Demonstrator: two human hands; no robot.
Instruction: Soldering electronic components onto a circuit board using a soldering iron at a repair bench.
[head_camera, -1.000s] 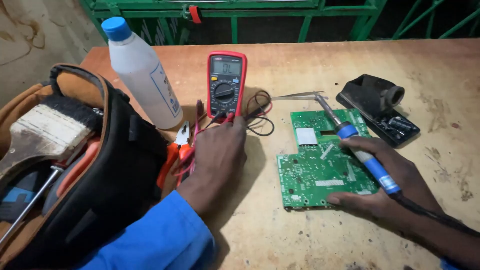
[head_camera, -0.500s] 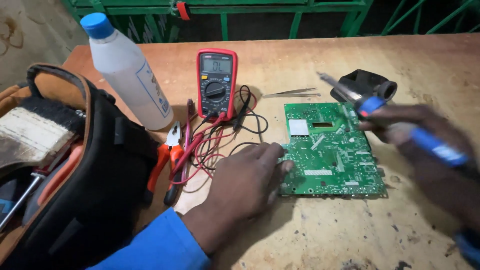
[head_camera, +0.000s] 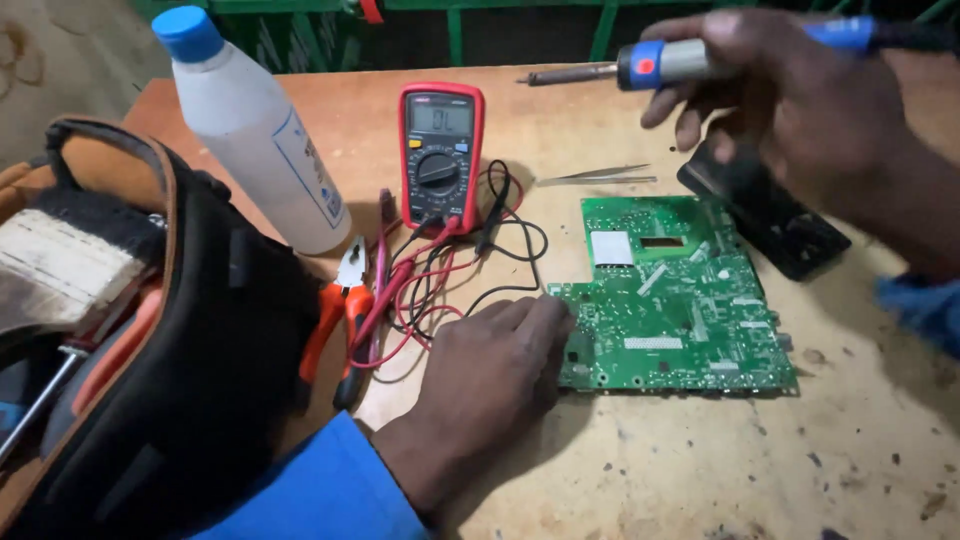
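left hand: flat, empty, pinning edge of green printed circuit board to wooden desk so it stays put | right hand: wrapped round blue-handled soldering iron, raised clear above board | red multimeter with leads beside

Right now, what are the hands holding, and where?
The right hand holds a blue-and-grey soldering iron by its handle. The left hand holds nothing, resting against the green circuit board.
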